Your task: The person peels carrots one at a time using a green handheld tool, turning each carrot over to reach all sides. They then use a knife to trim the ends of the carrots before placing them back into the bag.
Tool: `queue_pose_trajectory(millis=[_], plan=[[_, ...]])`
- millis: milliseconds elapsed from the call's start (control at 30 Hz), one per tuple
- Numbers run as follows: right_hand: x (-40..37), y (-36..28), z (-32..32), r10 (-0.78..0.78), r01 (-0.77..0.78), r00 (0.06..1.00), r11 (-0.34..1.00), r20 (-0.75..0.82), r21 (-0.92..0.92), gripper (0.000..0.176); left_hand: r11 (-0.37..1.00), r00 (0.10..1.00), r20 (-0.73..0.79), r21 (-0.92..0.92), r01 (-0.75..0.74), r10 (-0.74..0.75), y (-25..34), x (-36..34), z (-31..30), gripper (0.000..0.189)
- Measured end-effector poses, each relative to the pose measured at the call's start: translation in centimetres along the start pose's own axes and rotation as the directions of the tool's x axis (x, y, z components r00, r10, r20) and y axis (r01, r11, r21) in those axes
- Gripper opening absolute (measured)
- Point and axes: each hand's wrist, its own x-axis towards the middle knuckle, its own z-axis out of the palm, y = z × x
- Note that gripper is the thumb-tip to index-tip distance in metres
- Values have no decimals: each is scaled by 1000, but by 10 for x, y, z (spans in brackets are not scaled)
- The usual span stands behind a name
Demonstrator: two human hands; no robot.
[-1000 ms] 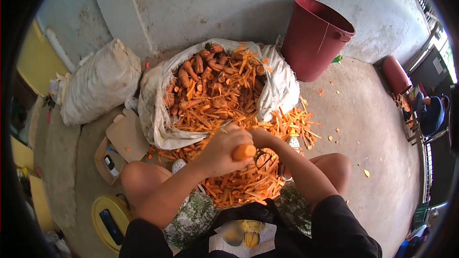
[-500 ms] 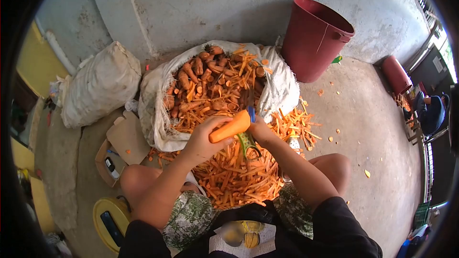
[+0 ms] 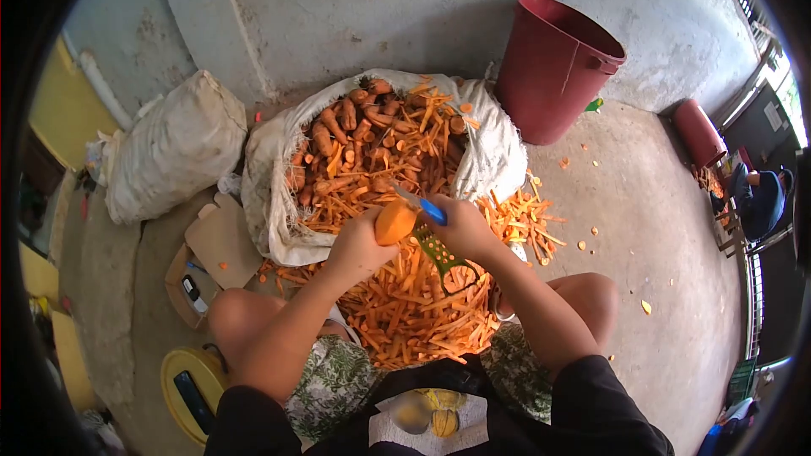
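Observation:
My left hand [image 3: 359, 243] is wrapped round a peeled carrot [image 3: 395, 221], its broad end facing up. My right hand [image 3: 463, 230] grips a knife by its blue handle [image 3: 433, 212]; the pale blade lies against or just above the top of the carrot. Below the right hand hangs a green tool with holes [image 3: 439, 258] and a dark loop at its end; whether the same fingers hold it is hidden. Beneath both hands, between my legs, spreads a heap of orange carrot strips [image 3: 414, 321]. A white woven sack [image 3: 272, 228] behind holds whole carrots [image 3: 331, 125] and more strips.
A tall dark red bin [image 3: 545, 76] stands behind the sack at right. At left are a full white sack [image 3: 182, 152], an opened cardboard box [image 3: 224, 241] and a yellow lidded bucket [image 3: 173, 367] with a phone on it. Scraps dot the concrete floor [image 3: 659, 228].
The carrot has swung from lying lengthwise to showing its end, and moved slightly left. My right hand has turned the knife so its blade points left towards the carrot; the green tool now shows more.

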Motion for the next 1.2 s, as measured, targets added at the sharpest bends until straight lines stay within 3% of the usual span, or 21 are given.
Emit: queue_pose_trajectory(millis=[33, 133, 433, 500, 667, 733, 767, 800, 867, 900, 933, 1000, 1033, 1067, 1100, 1133, 1167, 1200], plan=[[-3, 1, 2, -25, 25, 1000, 1000, 4, 2, 17, 996, 997, -75, 92, 5, 2, 4, 0, -2, 42], [-12, -8, 4, -78, 78, 997, 997, -4, -24, 15, 990, 990, -140, 139, 22, -3, 6, 1, -1, 38], [-4, 14, 25, 18, -18, 1000, 1000, -14, -19, 15, 961, 935, -299, 251, -117, 192, -11, 4, 14, 35], [2, 23, 30, 142, -149, 987, 983, -74, -103, 16, 957, 941, -286, 274, -99, 179, -11, 5, 14, 36], [8, 32, 32, 170, -169, 985, 985, 33, -17, 16, 962, 961, -252, 269, -45, 115, -19, 5, 17, 34], [19, 58, 33, 190, -192, 978, 981, 83, 7, 17, 977, 993, -112, -212, 18, -43, -18, 2, 19, 28], [33, 98, 38, 345, -354, 929, 934, 136, 49, 20, 946, 993, -25, -302, -116, 114, -2, -6, 7, 26], [39, 122, 42, 487, -511, 850, 855, 198, 91, 23, 949, 993, -12, -293, -113, 115, 9, -11, -1, 26], [37, 118, 32, 497, -474, 859, 863, 127, -174, 29, 897, 973, 62, -405, -181, 224, 21, -16, -13, 26], [35, 116, 37, 466, -449, 881, 878, 82, -162, 31, 917, 993, 41, -389, -89, 114, 16, -14, -14, 38], [33, 117, 45, 465, -448, 881, 879, 85, -165, 31, 916, 993, 38, -391, -87, 111, 13, -12, -14, 38], [34, 122, 60, 407, -425, 899, 900, 160, 102, 31, 980, 995, 30, -178, -85, 92, 12, -6, -16, 39], [31, 106, 51, 445, -490, 867, 843, 224, 223, 26, 988, 996, 47, -138, -69, 76, 8, -4, -14, 40], [30, 95, 45, 445, -489, 868, 844, 220, 221, 26, 988, 996, 45, -139, -73, 80, 5, -2, -12, 40], [29, 87, 41, 343, -393, 918, 733, 198, 555, 24, 989, 997, 34, -134, -58, 63, 4, 1, -9, 40], [24, 76, 34, 254, -255, 957, 519, 138, 816, 23, 991, 999, 25, -131, -40, 44, 2, 2, -6, 40], [18, 65, 25, 257, -256, 957, 520, 137, 815, 23, 990, 999, 27, -134, -41, 45, -1, 4, -4, 40], [9, 47, 13, 96, -262, 965, 402, 244, 877, 24, 999, 996, 90, -44, -15, 19, -5, 6, -3, 40]])
